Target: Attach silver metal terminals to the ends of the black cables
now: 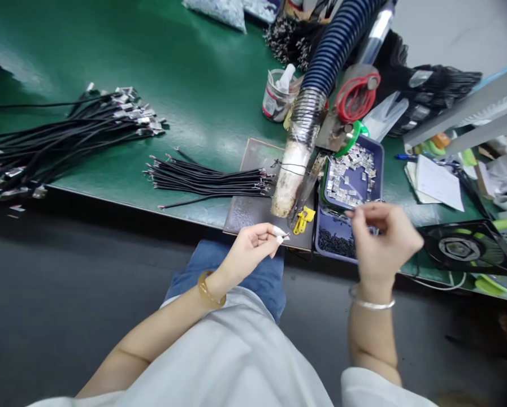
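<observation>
the left hand (253, 243) has its grip pinched, thumb against forefinger, the tips covered in white, and between them sits a thin wire end with a trace of red (286, 236); it is too small to make out more. this hand is just in front of the near edge of a flat dark brown board (247, 213). the right hand (382, 232) is blurred, its thumb and forefinger brought together above the trays; whether that grip has hold of anything i cannot tell.

beside the left fingertips, on the board, lies a small yellow plastic tool (303, 219). above the board comes down the stained white end (285, 198) of a black corrugated hose (338, 48). right of the board, a blue plastic tray (379, 169) holds small silver metal pieces (342, 195), and a purple-blue plastic tray (317, 240) just nearer the person holds small black pieces (334, 244).

to the left, a bundle of short black cables with bare wire ends (206, 181) reaches from the green table (181, 51) onto the board. farther left lies a larger heap of black cables with silver connectors (87, 125). at the right are white papers (440, 180) and a square black fan (454, 249).
</observation>
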